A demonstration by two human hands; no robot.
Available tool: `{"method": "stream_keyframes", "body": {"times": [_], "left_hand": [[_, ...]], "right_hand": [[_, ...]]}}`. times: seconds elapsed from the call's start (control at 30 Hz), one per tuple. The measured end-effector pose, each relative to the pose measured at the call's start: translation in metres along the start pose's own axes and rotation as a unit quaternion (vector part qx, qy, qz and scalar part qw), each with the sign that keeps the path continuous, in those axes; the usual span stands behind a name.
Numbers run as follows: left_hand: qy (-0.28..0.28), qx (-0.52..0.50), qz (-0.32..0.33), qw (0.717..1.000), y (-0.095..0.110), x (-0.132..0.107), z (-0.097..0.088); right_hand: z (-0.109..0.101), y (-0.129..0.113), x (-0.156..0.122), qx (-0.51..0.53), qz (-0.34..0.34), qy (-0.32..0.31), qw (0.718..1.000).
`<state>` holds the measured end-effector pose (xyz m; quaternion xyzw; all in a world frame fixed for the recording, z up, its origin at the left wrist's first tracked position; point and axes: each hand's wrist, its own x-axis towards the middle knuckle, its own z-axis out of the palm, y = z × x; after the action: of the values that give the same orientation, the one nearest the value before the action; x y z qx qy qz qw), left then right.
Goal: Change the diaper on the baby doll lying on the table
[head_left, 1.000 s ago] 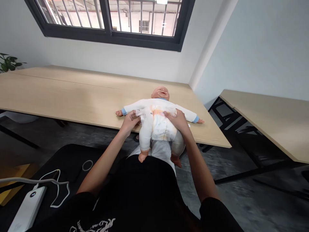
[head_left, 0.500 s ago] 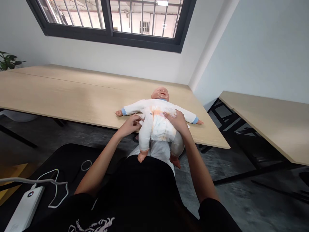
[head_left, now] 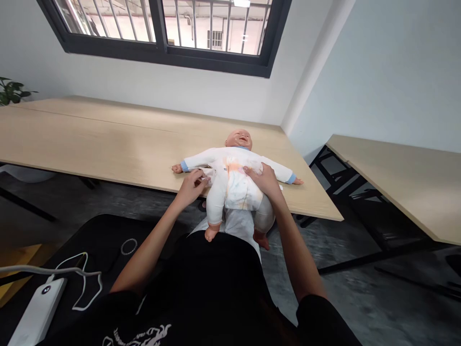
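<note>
A baby doll (head_left: 234, 166) in a white romper with blue cuffs lies face up on the wooden table (head_left: 108, 144), arms spread, legs hanging over the near edge. My left hand (head_left: 192, 185) pinches the edge of the romper at the doll's left side. My right hand (head_left: 264, 179) rests on the doll's belly and hip, fingers pressed on the cloth. A grey cloth (head_left: 239, 223) hangs below the doll between its legs.
A second wooden table (head_left: 403, 178) stands to the right across a gap of dark floor. At lower left, a white power bank (head_left: 36, 312) with a white cable lies on a black surface. A potted plant (head_left: 10, 93) is at far left.
My left hand has pulled slightly left and outward at the romper's side. My right hand has stayed on the doll's belly.
</note>
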<state>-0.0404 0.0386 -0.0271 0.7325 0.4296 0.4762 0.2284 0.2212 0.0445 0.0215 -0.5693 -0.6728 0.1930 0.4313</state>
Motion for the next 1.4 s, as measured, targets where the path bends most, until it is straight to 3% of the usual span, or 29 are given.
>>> {"method": "stream_keyframes", "body": {"times": [0.2, 0.47, 0.57, 0.73, 0.87, 0.97, 1.1, 1.23, 1.3, 1.4], "left_hand": [[0.085, -0.017, -0.054, 0.995, -0.006, -0.003, 0.001], [0.019, 0.04, 0.01, 0.999, -0.002, 0.0, 0.002], [0.059, 0.044, -0.015, 0.997, -0.004, -0.001, 0.002], [0.142, 0.075, -0.102, 0.982, -0.015, 0.003, -0.007], [0.149, 0.12, -0.121, 0.974, -0.02, 0.011, -0.015], [0.135, 0.191, -0.125, 0.964, -0.021, 0.014, -0.017], [0.128, 0.3, -0.115, 0.938, -0.008, 0.007, -0.015], [0.167, 0.285, -0.043, 0.943, 0.031, 0.001, -0.004], [0.102, 0.235, 0.054, 0.965, 0.053, 0.005, 0.007], [-0.092, 0.156, 0.172, 0.968, 0.075, 0.021, 0.027]], "right_hand": [[0.001, -0.001, 0.0, -0.003, 0.004, 0.008, 1.0], [0.001, 0.0, 0.0, -0.008, 0.01, 0.004, 1.0], [-0.001, -0.003, -0.001, -0.021, 0.007, 0.01, 1.0], [-0.008, -0.03, 0.002, 0.002, -0.08, 0.009, 0.997], [-0.005, -0.043, 0.016, -0.042, -0.088, 0.004, 0.995], [0.003, -0.032, 0.025, -0.098, -0.039, -0.028, 0.994], [0.008, -0.006, 0.027, -0.151, 0.001, 0.012, 0.988], [0.009, 0.004, 0.025, -0.183, 0.019, 0.022, 0.983], [0.012, 0.005, 0.026, -0.189, 0.021, 0.009, 0.982], [0.015, 0.007, 0.026, -0.169, 0.02, 0.012, 0.985]]}}
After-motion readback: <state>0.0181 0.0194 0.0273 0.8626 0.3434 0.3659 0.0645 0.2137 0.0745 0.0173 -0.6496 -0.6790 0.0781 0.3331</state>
